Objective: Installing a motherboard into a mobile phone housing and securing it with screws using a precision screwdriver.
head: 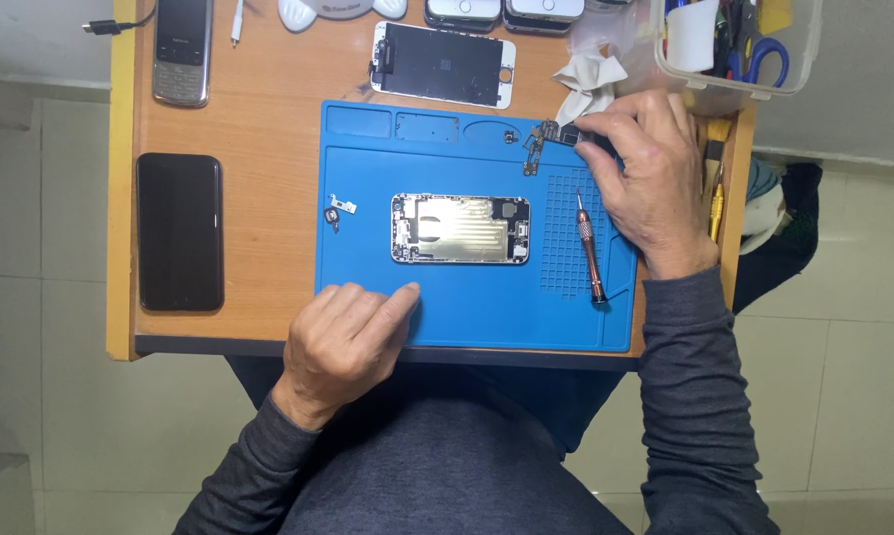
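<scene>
A small circuit board [556,134] with a thin cable hanging from it was pinched between the fingertips of the right hand [650,178], over the far right corner of the blue mat [467,312], just beside the grid of small pockets. The fingers were curled tightly around the part, so most of it was hidden; how firm the grip was could not be told. The opened phone shell [460,229] lay flat in the middle of the mat, well apart from the held part. The left hand [343,342] was rested on the mat's near edge, fingers loosely curled, thumb stretched toward the shell, nothing held.

Several risks were judged likely. The thin cable could be creased or torn if the board was pulled or twisted while pinched so close. The board could be dropped onto the screwdriver [591,248] lying near the mat's right edge, or knocked against the crumpled tissue [588,84] just beyond the far edge. The small bracket [343,208] near the mat's left edge sat loose and could be swept off by a sleeve. The detached screen [445,64], lying face up past the far edge, could be scratched if the plastic box [744,50] at the desk's far right corner was shifted.
</scene>
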